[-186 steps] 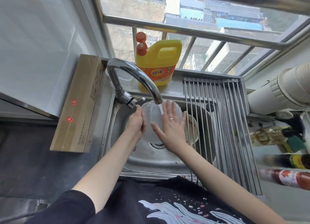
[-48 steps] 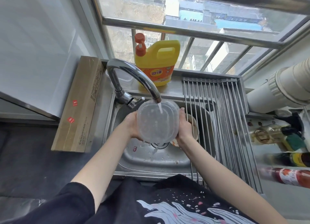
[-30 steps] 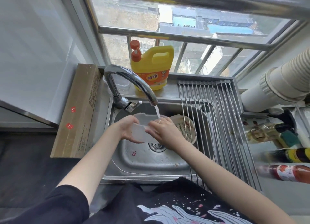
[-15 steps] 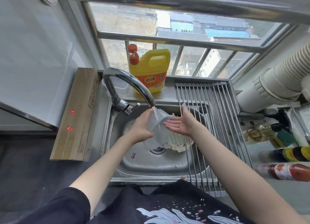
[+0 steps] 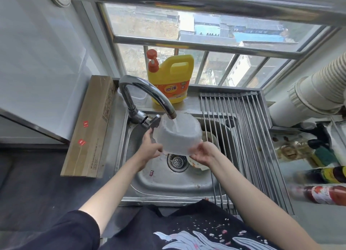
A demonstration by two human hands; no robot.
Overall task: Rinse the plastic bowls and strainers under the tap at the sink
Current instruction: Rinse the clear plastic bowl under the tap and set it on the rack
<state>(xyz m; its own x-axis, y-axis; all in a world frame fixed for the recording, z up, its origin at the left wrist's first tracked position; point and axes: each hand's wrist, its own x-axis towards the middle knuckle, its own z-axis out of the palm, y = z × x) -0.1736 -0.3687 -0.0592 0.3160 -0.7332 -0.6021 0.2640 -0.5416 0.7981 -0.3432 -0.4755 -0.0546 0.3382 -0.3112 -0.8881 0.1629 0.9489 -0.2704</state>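
A translucent plastic bowl (image 5: 179, 135) hangs over the steel sink (image 5: 164, 182), tilted with its mouth up toward the tap (image 5: 149, 96). Water runs from the spout into the bowl. My left hand (image 5: 149, 148) grips the bowl's left side. From below on the right, my right hand (image 5: 202, 153) holds its lower edge with curled fingers. A second pale dish (image 5: 196, 164) lies in the sink behind my right hand, mostly hidden.
A yellow detergent jug (image 5: 172, 79) stands on the ledge behind the tap. A roll-up steel drying rack (image 5: 243, 137) covers the sink's right part. A long cardboard box (image 5: 89, 126) lies left of the sink. Bottles (image 5: 322, 191) lie at the far right.
The bowl was turned from nearly on edge to mouth-up under the stream. My right hand, open beside it half a second ago, now holds its lower right edge.
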